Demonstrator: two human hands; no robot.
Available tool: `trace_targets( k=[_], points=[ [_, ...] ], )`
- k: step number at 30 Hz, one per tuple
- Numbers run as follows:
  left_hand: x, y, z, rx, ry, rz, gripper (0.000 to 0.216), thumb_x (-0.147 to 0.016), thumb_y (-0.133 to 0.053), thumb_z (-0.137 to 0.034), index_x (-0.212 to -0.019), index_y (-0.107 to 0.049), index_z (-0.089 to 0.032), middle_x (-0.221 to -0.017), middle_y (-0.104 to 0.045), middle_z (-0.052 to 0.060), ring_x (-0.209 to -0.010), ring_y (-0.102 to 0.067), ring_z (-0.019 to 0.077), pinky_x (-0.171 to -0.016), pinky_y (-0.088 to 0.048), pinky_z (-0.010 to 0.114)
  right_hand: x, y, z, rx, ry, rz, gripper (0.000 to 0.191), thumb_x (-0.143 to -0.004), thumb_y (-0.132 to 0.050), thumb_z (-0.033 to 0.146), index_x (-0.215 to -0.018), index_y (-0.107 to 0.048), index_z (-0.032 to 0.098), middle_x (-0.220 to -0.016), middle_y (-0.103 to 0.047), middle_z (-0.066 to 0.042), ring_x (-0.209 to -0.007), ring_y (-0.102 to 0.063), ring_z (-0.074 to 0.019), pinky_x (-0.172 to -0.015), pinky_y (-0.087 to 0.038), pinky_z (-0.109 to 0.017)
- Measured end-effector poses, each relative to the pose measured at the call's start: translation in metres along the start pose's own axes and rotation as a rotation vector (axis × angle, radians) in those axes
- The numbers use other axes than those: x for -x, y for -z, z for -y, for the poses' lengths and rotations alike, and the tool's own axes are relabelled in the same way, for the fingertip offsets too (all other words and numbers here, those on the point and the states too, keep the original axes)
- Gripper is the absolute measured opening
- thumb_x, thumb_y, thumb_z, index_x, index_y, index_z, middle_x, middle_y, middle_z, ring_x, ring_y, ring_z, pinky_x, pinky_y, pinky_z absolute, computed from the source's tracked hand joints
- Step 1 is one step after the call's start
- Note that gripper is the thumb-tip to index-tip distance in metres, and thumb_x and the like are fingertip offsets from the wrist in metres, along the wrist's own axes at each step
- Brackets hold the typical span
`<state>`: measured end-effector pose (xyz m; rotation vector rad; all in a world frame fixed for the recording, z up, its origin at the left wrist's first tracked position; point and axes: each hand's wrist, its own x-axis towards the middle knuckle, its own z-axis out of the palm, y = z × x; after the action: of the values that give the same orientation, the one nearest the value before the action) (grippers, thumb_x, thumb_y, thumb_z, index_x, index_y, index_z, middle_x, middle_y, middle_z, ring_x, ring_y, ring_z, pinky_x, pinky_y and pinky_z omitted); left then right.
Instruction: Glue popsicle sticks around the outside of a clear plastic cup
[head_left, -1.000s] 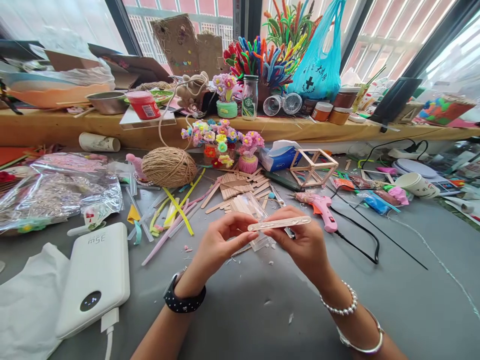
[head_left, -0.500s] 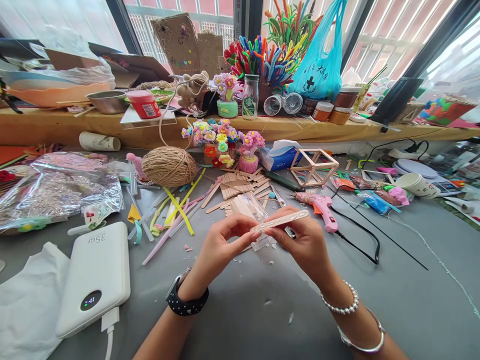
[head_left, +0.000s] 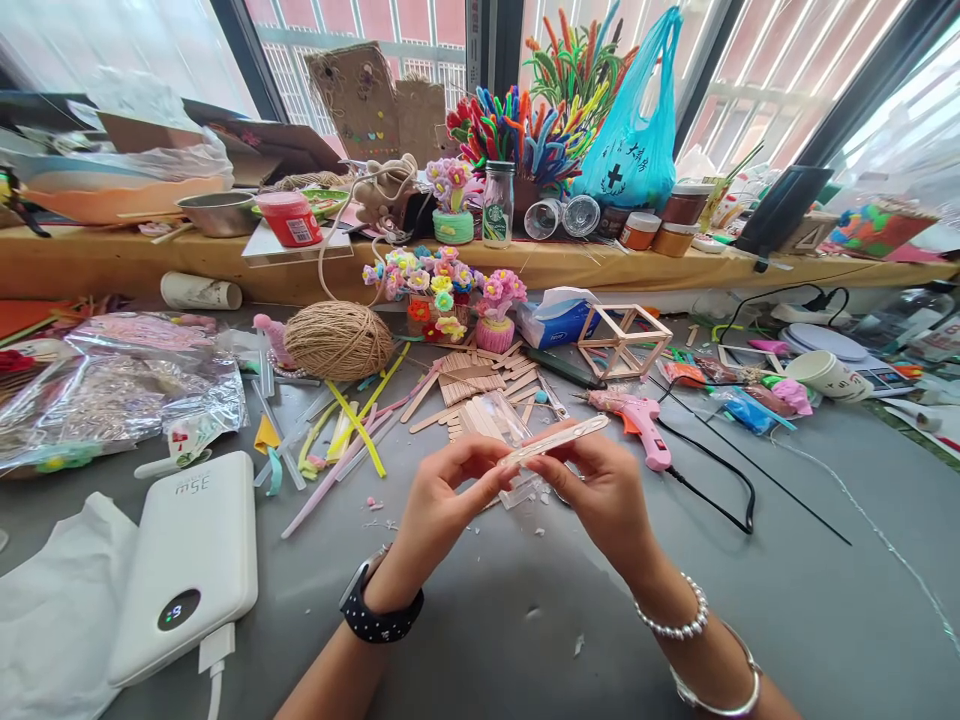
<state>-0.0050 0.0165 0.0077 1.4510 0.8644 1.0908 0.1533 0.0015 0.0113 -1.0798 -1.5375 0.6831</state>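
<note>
Between both hands I hold a pale wooden craft stick (head_left: 568, 437) with what looks like a glistening clear strip along its face. It tilts up to the right. My left hand (head_left: 448, 502) pinches its left end between thumb and fingers. My right hand (head_left: 609, 498) grips it near the middle, thumb below and fingers behind, so its right tip sticks out free. Behind the hands lie a clear plastic bag with craft sticks (head_left: 481, 415) and a loose pile of more sticks (head_left: 471, 377). Right of them rests a pink hot glue gun (head_left: 639, 420).
A small stick-built frame (head_left: 624, 340) stands beyond the glue gun, whose black cord (head_left: 712, 500) trails right. To the left are a twine ball (head_left: 339, 340), pipe cleaners (head_left: 367, 425) and a white power bank (head_left: 187, 560). Crafts and jars line the cloth-covered ledge (head_left: 600, 268).
The camera view has shifted slightly. The craft stick tilts a little more, and both hands keep nearly the same hold on it.
</note>
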Motion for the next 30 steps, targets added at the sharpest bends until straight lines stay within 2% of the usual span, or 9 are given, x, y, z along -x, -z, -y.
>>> trace_targets(
  k=[10, 16, 23, 30],
  points=[
    [0.003, -0.008, -0.004, 0.051, 0.025, -0.071, 0.016, -0.073, -0.063, -0.030, -0.077, -0.062, -0.015, -0.075, -0.062, 0.002, -0.061, -0.058, 0.0116, -0.059, -0.048, 0.022, 0.004, -0.011, 0.001, -0.229, -0.085, -0.097, 0.009, -0.075, -0.063, 0.030, -0.075, -0.066, 0.021, -0.078, -0.063, -0.003, -0.072, -0.058, -0.0150, -0.063, -0.048, -0.027],
    [0.004, -0.014, -0.001, 0.063, -0.014, -0.102, 0.013, -0.075, -0.062, -0.029, -0.078, -0.063, -0.016, -0.074, -0.061, 0.000, -0.059, -0.056, 0.0091, -0.058, -0.046, 0.020, 0.006, -0.018, 0.000, -0.345, -0.124, -0.158, 0.009, -0.074, -0.064, 0.030, -0.072, -0.065, 0.022, -0.076, -0.062, -0.002, -0.070, -0.058, -0.0141, -0.062, -0.047, -0.026],
    [0.009, -0.023, -0.004, 0.162, 0.045, -0.118, 0.013, -0.075, -0.062, -0.029, -0.078, -0.063, -0.016, -0.074, -0.062, -0.001, -0.059, -0.056, 0.0083, -0.060, -0.047, 0.020, 0.008, -0.020, 0.002, -0.378, -0.087, -0.237, 0.004, -0.074, -0.064, 0.027, -0.073, -0.065, 0.023, -0.075, -0.060, 0.000, -0.070, -0.057, -0.0123, -0.060, -0.047, -0.024],
    [0.010, -0.025, -0.004, 0.132, 0.071, -0.150, 0.018, -0.074, -0.062, -0.033, -0.080, -0.063, -0.016, -0.072, -0.063, 0.001, -0.059, -0.057, 0.0106, -0.061, -0.047, 0.023, 0.008, -0.019, 0.003, -0.358, -0.089, -0.260, 0.008, -0.074, -0.064, 0.029, -0.071, -0.065, 0.022, -0.073, -0.061, -0.001, -0.070, -0.059, -0.0139, -0.063, -0.050, -0.027]
  ],
)
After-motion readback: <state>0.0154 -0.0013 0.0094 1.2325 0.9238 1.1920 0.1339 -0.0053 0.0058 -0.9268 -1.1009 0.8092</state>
